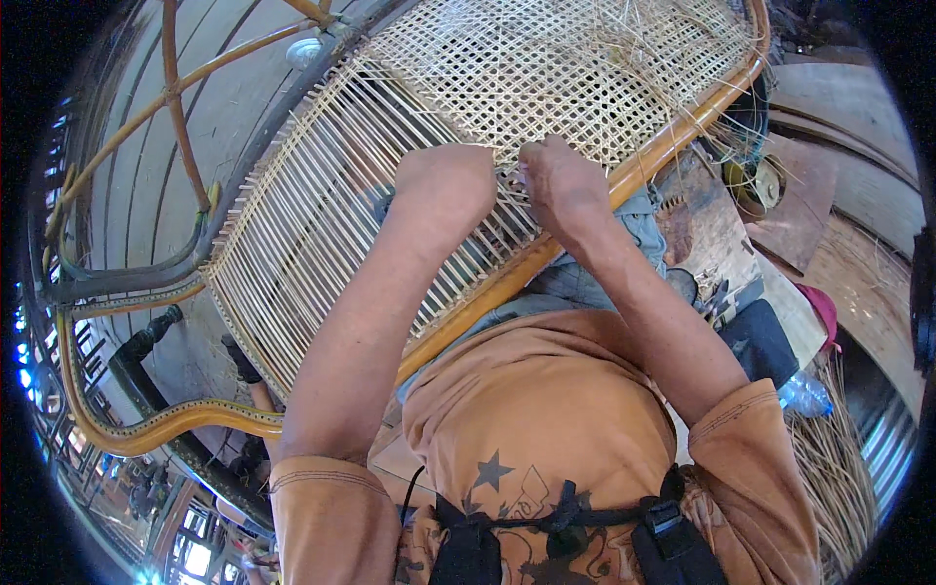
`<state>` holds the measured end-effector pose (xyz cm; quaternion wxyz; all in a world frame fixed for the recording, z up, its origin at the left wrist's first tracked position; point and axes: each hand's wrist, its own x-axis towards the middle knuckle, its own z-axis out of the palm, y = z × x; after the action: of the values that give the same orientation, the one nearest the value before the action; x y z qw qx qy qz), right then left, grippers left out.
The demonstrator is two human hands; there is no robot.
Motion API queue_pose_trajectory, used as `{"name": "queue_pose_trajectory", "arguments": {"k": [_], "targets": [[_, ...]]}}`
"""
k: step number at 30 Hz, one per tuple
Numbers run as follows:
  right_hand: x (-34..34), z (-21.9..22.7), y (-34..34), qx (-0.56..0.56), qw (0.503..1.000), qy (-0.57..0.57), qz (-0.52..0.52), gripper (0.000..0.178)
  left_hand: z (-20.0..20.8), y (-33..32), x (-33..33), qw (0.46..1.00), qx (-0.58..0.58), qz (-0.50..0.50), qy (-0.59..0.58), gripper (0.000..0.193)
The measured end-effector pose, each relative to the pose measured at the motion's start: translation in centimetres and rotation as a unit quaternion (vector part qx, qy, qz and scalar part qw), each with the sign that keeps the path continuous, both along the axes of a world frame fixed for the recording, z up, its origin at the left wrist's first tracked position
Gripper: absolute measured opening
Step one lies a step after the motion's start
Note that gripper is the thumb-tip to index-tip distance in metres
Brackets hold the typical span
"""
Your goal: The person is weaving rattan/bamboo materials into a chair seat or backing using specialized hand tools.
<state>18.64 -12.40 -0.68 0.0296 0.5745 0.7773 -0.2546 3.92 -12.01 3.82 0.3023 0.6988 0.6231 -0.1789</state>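
Note:
A cane seat panel (322,234) spans a curved rattan frame (682,132) across my lap. Its far right part is an open lattice weave (526,88), while the left part shows strands running one way only. Over the border between the two parts, my left hand (446,183) is closed, its fingertips mostly hidden under the hand. Close beside it, my right hand (565,185) is closed in a pinch at the lattice's near edge. A thin pale cane strand shows in the small gap between the hands; the exact grip is partly hidden.
Loose strand ends (673,44) lie tangled over the lattice. Rattan poles (171,93) cross at upper left, and a curved arm piece (175,424) juts out at lower left. A bundle of cane (834,458) and a plastic bottle (807,393) are at right.

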Motion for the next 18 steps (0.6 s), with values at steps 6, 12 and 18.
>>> {"name": "queue_pose_trajectory", "arguments": {"k": [6,12,18], "targets": [[-0.8,-0.3,-0.5,0.016,1.0,-0.012,-0.008,0.012,-1.8,0.3,-1.5,0.999,-0.03,-0.017,-0.013,0.026],[-0.7,0.0,0.1,-0.009,0.999,-0.033,-0.014,0.017,-1.8,0.1,-0.3,0.995,-0.07,0.07,-0.01,0.049],[-0.4,0.9,0.7,-0.065,0.998,-0.012,0.006,0.019,-0.8,0.1,0.1,0.993,-0.045,0.11,0.016,0.051]]}}
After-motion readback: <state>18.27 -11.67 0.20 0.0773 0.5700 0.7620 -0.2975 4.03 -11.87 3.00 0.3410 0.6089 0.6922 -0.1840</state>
